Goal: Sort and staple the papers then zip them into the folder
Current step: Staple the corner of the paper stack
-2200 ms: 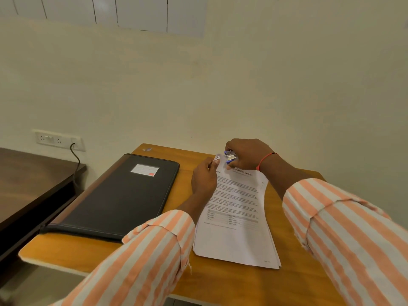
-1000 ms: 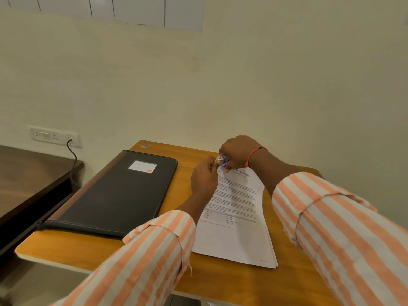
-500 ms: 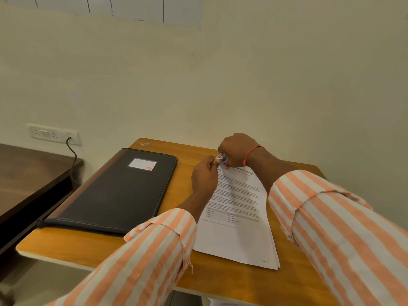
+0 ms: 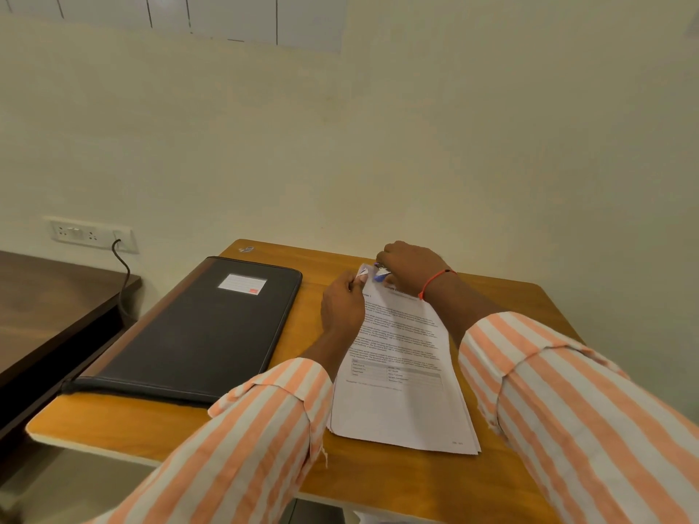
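Right hand [image 4: 410, 267] grip tight around stapler [image 4: 380, 274] on papers' [image 4: 401, 372] corner

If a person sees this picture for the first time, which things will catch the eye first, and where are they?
The eye goes first to the two hands at the far corner of the stack of papers: the left hand pinches the corner while the right hand grips a small stapler there. Next comes the closed black folder, lying left of the papers on the wooden table.
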